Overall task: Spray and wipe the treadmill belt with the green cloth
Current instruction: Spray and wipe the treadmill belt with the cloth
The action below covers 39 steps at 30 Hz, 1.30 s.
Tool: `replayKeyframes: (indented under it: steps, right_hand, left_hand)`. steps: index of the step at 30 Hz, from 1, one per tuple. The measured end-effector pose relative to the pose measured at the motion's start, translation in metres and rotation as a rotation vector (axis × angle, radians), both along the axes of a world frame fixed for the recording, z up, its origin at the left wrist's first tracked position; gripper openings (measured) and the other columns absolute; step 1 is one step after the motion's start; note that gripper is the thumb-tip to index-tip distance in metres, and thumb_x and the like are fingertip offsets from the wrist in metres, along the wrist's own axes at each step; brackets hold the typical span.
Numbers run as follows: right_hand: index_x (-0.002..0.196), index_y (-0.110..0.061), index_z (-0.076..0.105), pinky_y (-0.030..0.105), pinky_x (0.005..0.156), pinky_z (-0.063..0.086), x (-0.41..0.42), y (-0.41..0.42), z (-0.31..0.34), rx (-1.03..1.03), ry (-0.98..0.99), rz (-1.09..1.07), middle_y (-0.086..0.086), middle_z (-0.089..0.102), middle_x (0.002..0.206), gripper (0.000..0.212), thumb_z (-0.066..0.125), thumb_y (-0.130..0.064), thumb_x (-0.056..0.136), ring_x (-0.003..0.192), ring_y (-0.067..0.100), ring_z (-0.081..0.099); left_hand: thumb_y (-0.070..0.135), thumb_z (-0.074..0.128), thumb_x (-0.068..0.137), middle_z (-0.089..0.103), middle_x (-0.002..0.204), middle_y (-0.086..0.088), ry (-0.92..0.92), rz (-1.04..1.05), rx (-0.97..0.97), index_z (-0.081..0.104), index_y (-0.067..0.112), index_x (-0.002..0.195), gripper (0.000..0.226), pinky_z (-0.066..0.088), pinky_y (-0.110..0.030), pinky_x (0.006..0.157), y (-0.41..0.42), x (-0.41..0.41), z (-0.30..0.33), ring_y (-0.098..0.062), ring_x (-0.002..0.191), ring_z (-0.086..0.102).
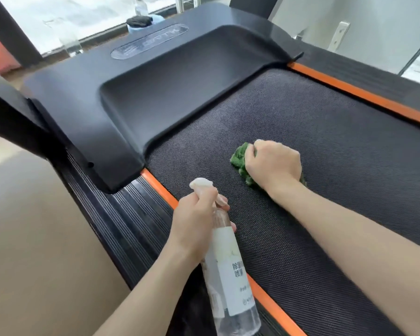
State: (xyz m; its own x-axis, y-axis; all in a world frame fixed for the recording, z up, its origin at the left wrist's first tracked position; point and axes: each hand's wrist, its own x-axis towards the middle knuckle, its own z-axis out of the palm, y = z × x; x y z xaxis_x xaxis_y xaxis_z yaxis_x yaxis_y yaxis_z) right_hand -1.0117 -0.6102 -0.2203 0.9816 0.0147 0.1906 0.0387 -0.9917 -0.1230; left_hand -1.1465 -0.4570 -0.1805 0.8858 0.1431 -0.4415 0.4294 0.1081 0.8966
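Treadmill belt (313, 190): dark, textured, running from the motor hood toward the near right of view. An orange strip (264, 294) borders its left edge, a second orange strip (364, 95) its right edge. Outside the left strip lies a ribbed black side rail (131, 226).

Motor hood (136, 98): black moulded cover across the far end of the belt, with an oval badge on top; its lettering is too blurred to read.

Spray bottle (228, 267): clear, with a white label and white trigger head. It hangs tilted over the belt's left edge, head pointing toward the hood, base toward you. Your left hand (197, 226) holds it at the neck, fingers curled round it below the trigger head. Whether a finger presses the trigger cannot be told.

Green cloth (239, 157): bunched, lying on the belt near its far end, roughly midway between the two orange strips and just short of the hood's edge. Your right hand (273, 163) sits on top of it, fingers curled over and gripping the wad, pressing it to the belt. Cloth shows at the hand's left side and a little at the wrist.

Beyond the hood's far edge, a pale blue object (141, 26) with something black on top; not identifiable.
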Motion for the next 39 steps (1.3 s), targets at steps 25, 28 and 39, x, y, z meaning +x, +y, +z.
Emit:
replayKeyframes:
  steps: [25,28,39]
  right_hand:
    - [0.060,-0.021,0.047,0.032,0.047,0.043,-0.161,-0.022,-0.007,-0.025,-0.075,0.266,-0.004,0.054,0.058,0.035,0.047,-0.045,0.086,0.056,0.022,0.061]
    - [0.057,-0.021,0.047,0.031,0.045,0.042,-0.164,-0.023,-0.009,-0.043,-0.172,0.323,-0.003,0.048,0.056,0.033,0.049,-0.040,0.084,0.051,0.022,0.055]
    - [0.074,-0.019,0.060,0.033,0.065,0.042,0.038,0.109,-0.005,0.014,-0.143,0.300,0.000,0.068,0.080,0.037,0.043,-0.043,0.096,0.079,0.029,0.066]
  left_hand:
    - [0.035,0.060,0.103,0.067,0.070,-0.014,0.091,0.157,-0.100,0.066,0.003,0.078,0.041,0.061,-0.042,0.061,0.043,0.011,0.011,-0.031,0.058,0.071]
    - [0.038,0.063,0.100,0.073,0.069,-0.013,0.045,0.201,-0.083,0.067,0.006,0.079,0.039,0.062,-0.045,0.068,0.056,0.010,0.009,-0.029,0.059,0.073]
    - [0.034,0.066,0.097,0.075,0.072,-0.019,-0.006,0.239,-0.078,0.070,-0.001,0.086,0.037,0.062,-0.044,0.073,0.087,0.003,0.006,-0.030,0.063,0.076]
